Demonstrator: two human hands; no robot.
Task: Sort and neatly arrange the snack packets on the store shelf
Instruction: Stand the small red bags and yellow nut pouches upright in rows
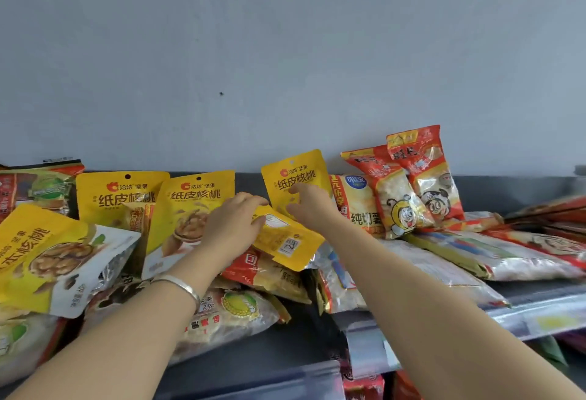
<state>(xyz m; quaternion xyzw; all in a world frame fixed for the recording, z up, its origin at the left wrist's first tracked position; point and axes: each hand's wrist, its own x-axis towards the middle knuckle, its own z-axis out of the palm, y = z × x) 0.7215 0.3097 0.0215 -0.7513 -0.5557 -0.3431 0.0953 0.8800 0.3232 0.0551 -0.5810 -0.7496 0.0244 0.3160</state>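
Shelf deck (253,345), dark grey, is running left to right below a pale wall, with a bare patch showing at 6 o'clock. A clear price rail (523,320) is edging the front at 4 o'clock.

- 9 o'clock: two yellow walnut packets (120,196) are standing side by side against the back.
- 8 o'clock: a tilted walnut packet (41,250) is leaning over the pile.
- 7 o'clock: a durian packet (234,307) is lying flat.
- 12 o'clock: an upright walnut packet (295,174) is standing, and a back-up yellow packet (285,241) is lying on the pile just below it.
- 2 o'clock: two red cracker packets (428,174) are leaning upright beside a crisp bag (358,203).
- 3 o'clock: long flat bags (507,260) are lying stacked.
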